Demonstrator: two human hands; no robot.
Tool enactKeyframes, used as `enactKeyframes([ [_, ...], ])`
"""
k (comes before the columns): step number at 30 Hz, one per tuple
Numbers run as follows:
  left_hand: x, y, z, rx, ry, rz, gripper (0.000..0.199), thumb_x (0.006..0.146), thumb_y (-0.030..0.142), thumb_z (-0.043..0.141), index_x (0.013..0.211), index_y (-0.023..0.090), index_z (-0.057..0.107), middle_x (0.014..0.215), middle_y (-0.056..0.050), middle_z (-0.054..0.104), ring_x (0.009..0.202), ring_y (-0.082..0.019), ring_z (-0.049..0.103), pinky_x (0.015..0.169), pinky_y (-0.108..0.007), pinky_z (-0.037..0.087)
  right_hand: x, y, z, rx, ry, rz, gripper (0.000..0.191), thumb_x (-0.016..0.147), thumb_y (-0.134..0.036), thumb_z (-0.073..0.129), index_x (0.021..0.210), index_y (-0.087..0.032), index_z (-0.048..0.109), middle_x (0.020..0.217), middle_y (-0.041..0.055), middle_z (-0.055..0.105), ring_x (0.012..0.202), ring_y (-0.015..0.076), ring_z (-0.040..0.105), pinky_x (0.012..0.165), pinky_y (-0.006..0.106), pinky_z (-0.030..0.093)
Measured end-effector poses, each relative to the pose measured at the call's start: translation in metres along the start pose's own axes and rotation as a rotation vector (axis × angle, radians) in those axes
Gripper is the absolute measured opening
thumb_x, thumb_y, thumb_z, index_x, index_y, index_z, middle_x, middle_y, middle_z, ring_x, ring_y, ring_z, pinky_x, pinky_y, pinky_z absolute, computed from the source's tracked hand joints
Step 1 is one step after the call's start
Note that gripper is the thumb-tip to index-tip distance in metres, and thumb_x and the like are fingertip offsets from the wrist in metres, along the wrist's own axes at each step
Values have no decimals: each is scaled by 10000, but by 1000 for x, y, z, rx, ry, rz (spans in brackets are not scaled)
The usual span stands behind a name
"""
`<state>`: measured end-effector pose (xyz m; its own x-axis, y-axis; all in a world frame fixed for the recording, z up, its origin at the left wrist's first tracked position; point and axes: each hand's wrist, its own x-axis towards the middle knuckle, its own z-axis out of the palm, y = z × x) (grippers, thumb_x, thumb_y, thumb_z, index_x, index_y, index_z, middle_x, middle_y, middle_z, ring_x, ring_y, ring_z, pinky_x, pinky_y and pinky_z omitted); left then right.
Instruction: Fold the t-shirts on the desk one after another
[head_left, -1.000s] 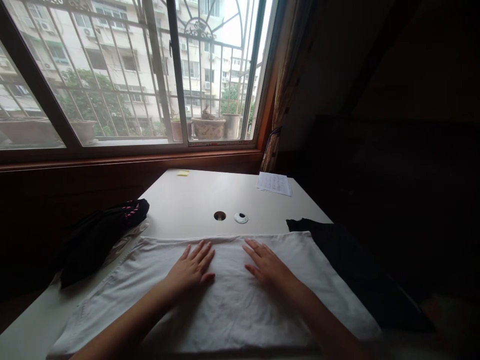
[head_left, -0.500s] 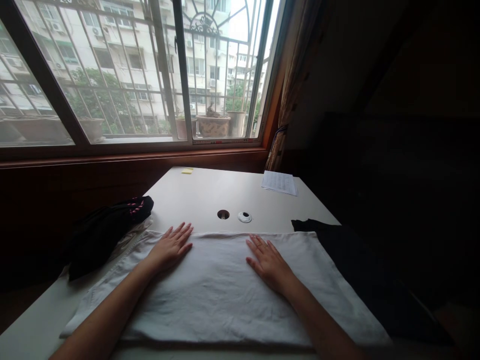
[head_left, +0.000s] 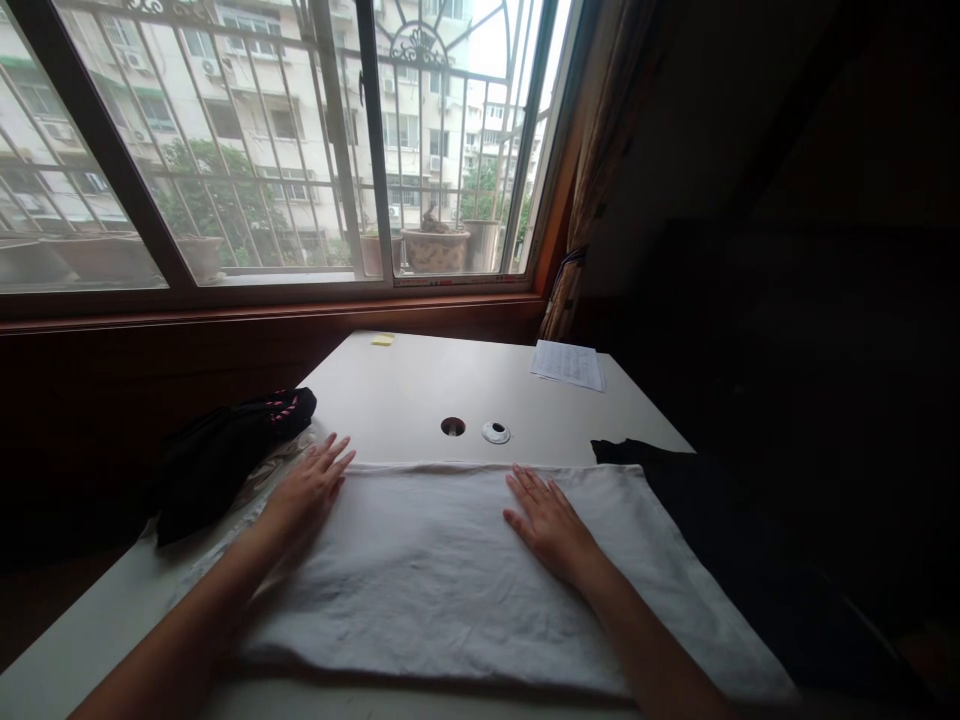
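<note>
A white cloth garment (head_left: 435,570) lies spread out on the white table (head_left: 427,385), with small wrinkles across its middle. My left hand (head_left: 311,487) is at its far left part, fingers stretched and slightly apart, near the top edge. Flat on the cloth, right of the middle, rests my right hand (head_left: 551,525), its fingers extended toward the far edge. Neither hand grips anything. My left forearm covers part of the garment's left side.
Dark clothing with pink marks (head_left: 232,450) lies at the table's left edge. Black fabric (head_left: 720,540) lies to the right. Farther back are a round table hole (head_left: 453,427), a white ring cover (head_left: 496,432), paper sheets (head_left: 568,365) and a yellow note (head_left: 382,340).
My left hand has moved left across the cloth, toward its left edge. The right hand has stayed at nearly the same spot on the garment. The view has shifted slightly.
</note>
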<state>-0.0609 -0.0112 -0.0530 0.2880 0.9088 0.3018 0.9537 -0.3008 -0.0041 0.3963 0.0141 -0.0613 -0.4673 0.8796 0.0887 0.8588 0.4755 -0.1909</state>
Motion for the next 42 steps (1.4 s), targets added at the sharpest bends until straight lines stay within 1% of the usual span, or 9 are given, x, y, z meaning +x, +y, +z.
enactKeyframes([
  [3, -33, 29, 3, -32, -68, 24, 541, 1030, 449, 383, 1527, 244, 447, 1620, -74, 372, 1519, -290, 285, 1221, -502, 283, 0, 1, 2, -9, 6, 3, 639, 1037, -560, 307, 1583, -229, 339, 1666, 53, 247, 1536, 247, 220, 1252, 501, 149],
  [6, -66, 35, 6, -41, -120, -35, 599, 1023, 510, 390, 1578, 292, 333, 1641, -50, 310, 1515, -299, 292, 1219, -540, 274, 1, 2, 3, -16, 8, 2, 638, 1036, -566, 303, 1578, -233, 348, 1665, 49, 246, 1534, 245, 227, 1251, 500, 153],
  [11, -99, -12, -2, -24, -107, -196, 609, 1020, 514, 383, 1574, 265, 341, 1635, -40, 322, 1502, -253, 329, 1233, -459, 284, 0, 3, 4, -26, 12, -8, 640, 1037, -559, 309, 1578, -220, 348, 1661, 59, 260, 1534, 243, 228, 1250, 494, 159],
  [16, -107, -37, -5, -9, -76, -155, 607, 1021, 516, 408, 1536, 194, 423, 1605, -83, 386, 1463, -257, 404, 1203, -427, 352, 0, 4, 7, -50, 43, -22, 628, 1040, -545, 309, 1578, -225, 351, 1658, 65, 271, 1530, 244, 240, 1246, 488, 176],
  [19, -105, -17, -5, 27, -57, -105, 589, 1030, 504, 414, 1539, 210, 416, 1605, -102, 383, 1471, -298, 384, 1193, -489, 352, 1, 4, 7, -60, 29, -17, 626, 1042, -539, 307, 1574, -214, 360, 1658, 62, 264, 1530, 245, 242, 1248, 489, 173],
  [27, -109, 88, -12, 113, -50, 204, 660, 1031, 533, 417, 1609, 325, 177, 1646, -21, 283, 1509, -270, 309, 1232, -461, 242, 1, 3, 6, -59, 21, 2, 639, 1037, -552, 307, 1578, -214, 352, 1661, 55, 246, 1533, 247, 231, 1249, 499, 168],
  [33, -131, 66, -6, 135, -68, 12, 700, 1007, 572, 441, 1605, 354, 152, 1641, -7, 284, 1498, -275, 335, 1223, -456, 258, 2, 3, 4, -49, 8, 2, 643, 1035, -561, 307, 1577, -218, 356, 1659, 49, 248, 1532, 255, 235, 1246, 508, 188],
  [38, -106, 39, -10, 43, -211, -102, 624, 1009, 600, 393, 1572, 358, 273, 1635, -36, 301, 1483, -337, 352, 1167, -540, 349, 2, 1, 3, -41, 13, 12, 628, 1035, -536, 332, 1577, -220, 357, 1658, 52, 252, 1531, 256, 238, 1248, 504, 178],
  [42, -46, 55, -13, -25, -304, -32, 613, 1015, 622, 335, 1557, 336, 339, 1643, -53, 280, 1516, -353, 263, 1190, -583, 282, 1, 0, 2, -29, 1, 20, 636, 1035, -543, 325, 1584, -223, 338, 1664, 46, 236, 1536, 248, 222, 1253, 499, 162],
])
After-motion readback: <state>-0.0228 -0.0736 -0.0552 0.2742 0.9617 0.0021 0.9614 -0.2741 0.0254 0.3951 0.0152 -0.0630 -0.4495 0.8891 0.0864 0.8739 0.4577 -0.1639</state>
